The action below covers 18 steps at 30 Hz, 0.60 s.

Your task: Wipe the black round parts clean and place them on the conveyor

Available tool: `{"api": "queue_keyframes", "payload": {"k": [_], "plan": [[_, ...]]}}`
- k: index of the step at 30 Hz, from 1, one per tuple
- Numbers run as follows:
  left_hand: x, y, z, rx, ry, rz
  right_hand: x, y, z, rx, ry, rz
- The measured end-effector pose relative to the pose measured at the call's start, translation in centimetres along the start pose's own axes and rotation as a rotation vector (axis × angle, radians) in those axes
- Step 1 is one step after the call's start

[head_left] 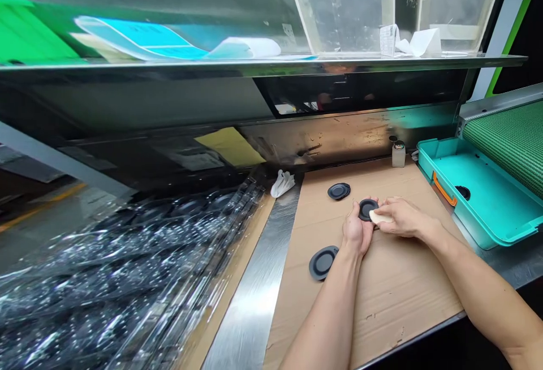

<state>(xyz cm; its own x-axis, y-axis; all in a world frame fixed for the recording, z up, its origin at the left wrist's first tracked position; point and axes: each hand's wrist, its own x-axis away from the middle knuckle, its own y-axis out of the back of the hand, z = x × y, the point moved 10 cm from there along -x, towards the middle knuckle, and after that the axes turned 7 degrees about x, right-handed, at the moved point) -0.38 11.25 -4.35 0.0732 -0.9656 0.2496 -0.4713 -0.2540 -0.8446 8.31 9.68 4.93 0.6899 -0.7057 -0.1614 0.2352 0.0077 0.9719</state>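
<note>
My left hand (357, 231) holds a round black part (367, 209) above the cardboard sheet (394, 285). From the right, my right hand (401, 216) pinches a cream-coloured pad (380, 217) whose edge meets the black part. Behind my hands, a black oval part (338, 191) lies on the cardboard, apparently stacked with another. A further black part (323, 262) rests left of my left forearm, which overlaps its edge slightly.
Clear plastic trays (127, 279) with black parts fill the left side. A teal bin (487, 189) with one black part stands right, beside a green conveyor (509, 132). A small bottle (398, 154) and white cloth (282, 183) are at the back, below a shelf edge (254, 67).
</note>
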Motion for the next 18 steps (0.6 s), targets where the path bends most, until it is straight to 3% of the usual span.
{"api": "queue_keyframes", "payload": {"k": [3,5,8,10,13,18], "plan": [[0.0,-0.2,0.0,-0.014,0.001,0.024,0.1,0.6,-0.8,0.033,-0.087,-0.085],[-0.1,-0.1,0.1,-0.006,0.007,0.012,0.0,0.6,-0.2,0.018,-0.048,-0.112],[-0.2,0.0,0.4,0.018,0.032,0.004,-0.1,0.0,0.5,-0.035,0.048,-0.047],[-0.2,-0.1,0.4,0.02,0.035,0.016,-0.1,-0.1,-0.6,-0.031,-0.011,-0.024],[-0.4,0.0,0.3,0.003,0.021,0.011,0.0,0.2,-2.1,-0.03,-0.145,-0.086],[-0.3,0.0,0.5,0.017,0.029,0.003,-0.7,-1.2,-0.8,-0.091,-0.144,-0.124]]}}
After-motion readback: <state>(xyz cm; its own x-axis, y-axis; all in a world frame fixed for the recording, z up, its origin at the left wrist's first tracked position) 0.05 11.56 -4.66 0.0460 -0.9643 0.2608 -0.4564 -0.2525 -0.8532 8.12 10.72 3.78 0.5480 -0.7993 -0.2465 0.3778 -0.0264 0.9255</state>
